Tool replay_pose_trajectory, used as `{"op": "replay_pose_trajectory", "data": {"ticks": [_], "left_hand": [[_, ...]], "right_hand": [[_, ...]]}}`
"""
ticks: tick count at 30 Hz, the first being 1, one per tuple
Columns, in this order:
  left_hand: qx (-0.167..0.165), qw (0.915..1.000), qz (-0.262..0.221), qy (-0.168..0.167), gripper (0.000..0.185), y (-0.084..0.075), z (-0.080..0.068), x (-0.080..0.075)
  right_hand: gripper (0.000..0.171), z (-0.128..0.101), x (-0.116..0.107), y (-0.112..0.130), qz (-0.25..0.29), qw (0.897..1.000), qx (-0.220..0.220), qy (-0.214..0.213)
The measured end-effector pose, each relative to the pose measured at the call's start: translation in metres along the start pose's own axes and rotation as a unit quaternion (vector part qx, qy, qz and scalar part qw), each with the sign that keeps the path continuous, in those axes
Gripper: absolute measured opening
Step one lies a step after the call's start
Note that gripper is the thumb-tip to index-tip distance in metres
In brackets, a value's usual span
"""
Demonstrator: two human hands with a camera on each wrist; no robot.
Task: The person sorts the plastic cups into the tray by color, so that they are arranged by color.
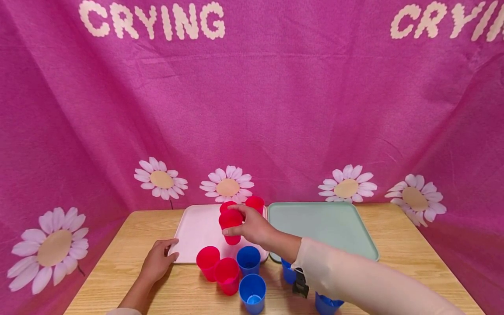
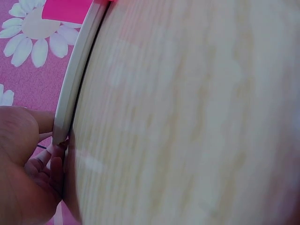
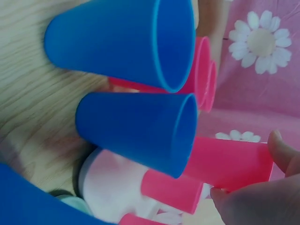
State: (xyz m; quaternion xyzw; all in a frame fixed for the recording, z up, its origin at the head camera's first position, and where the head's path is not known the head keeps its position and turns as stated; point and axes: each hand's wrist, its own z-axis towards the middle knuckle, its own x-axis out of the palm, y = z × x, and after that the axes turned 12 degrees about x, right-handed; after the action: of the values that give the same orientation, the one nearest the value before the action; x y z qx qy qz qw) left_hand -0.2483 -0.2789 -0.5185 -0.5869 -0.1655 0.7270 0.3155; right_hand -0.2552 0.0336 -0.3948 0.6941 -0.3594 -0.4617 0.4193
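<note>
1. My left hand [image 1: 157, 261] sits at about eight o'clock of the pink tray [image 1: 197, 229], fingers loosely bent against its near-left corner; the left wrist view shows fingertips [image 2: 51, 159] touching the tray's edge. I judge it should press there so the tray does not slide.
2. Two red cups [image 1: 217, 267] stand on the table [image 1: 130, 245] just off the tray's near edge, at six o'clock.
3. My right hand [image 1: 252, 227] grips a red cup [image 1: 230, 225] by its side, thumb and fingers wrapped round it, raised over the tray. Two more red cups [image 1: 255, 203] stand at its far edge, at about twelve o'clock.
4. I judge the cup should come down upright, beside them.
5. Blue cups [image 1: 250, 278] crowd my wrist at five o'clock; the sleeve must stay clear.
6. The green tray [image 1: 327, 223] lies at three o'clock.
</note>
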Motion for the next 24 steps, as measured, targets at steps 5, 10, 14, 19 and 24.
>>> {"op": "replay_pose_trajectory", "data": {"ticks": [5, 10, 14, 19, 24], "left_hand": [[0.003, 1.0, 0.003, -0.002, 0.038, -0.001, 0.0, 0.0], [0.002, 1.0, 0.004, -0.003, 0.039, -0.001, 0.0, 0.0], [-0.004, 1.0, 0.001, 0.002, 0.04, -0.001, 0.001, 0.0], [-0.006, 1.0, 0.001, 0.003, 0.04, 0.001, 0.002, 0.0], [-0.005, 1.0, 0.003, 0.001, 0.039, 0.003, 0.001, 0.001]], "right_hand": [[0.073, 0.01, 0.001, -0.007, -0.021, 1.0, 0.017, -0.006], [0.073, 0.019, 0.002, -0.013, -0.033, 0.999, 0.033, -0.003], [0.072, 0.023, 0.002, -0.017, -0.034, 0.999, 0.04, 0.008], [0.072, 0.029, 0.004, -0.021, -0.031, 0.998, 0.045, 0.02], [0.071, 0.033, 0.006, -0.024, -0.028, 0.998, 0.051, 0.026]]}}
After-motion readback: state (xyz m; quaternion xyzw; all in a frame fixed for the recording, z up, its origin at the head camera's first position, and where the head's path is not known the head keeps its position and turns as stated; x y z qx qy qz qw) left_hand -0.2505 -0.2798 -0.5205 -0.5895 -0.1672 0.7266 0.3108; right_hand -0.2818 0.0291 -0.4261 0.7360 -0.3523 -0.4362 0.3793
